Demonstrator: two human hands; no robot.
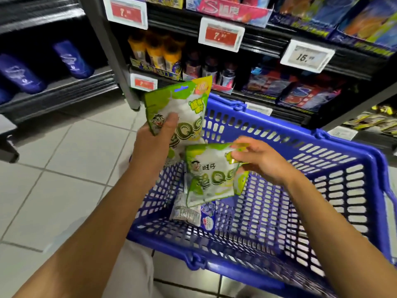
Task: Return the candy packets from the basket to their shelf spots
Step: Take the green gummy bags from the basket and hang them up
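I'm mid-pickup: my left hand (pixel 156 140) grips one green-and-white foil candy packet (pixel 182 108) above the blue plastic basket (pixel 322 190); my right hand (pixel 262 160) pinches a second packet (pixel 210 177). Next, I'd say, find their shelf spot.

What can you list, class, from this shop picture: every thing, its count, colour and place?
green and white QQ candy packets: two, one in each hand, above the basket
blue perforated plastic shopping basket: one, on the floor by the shelves
white and purple foil packet: one, lying in the basket
white-framed price tags: several, on the shelf edges
dark blue bottles: at least two, left shelf
pale floor tiles: left
left hand: grips upper packet
right hand: pinches lower packet's top
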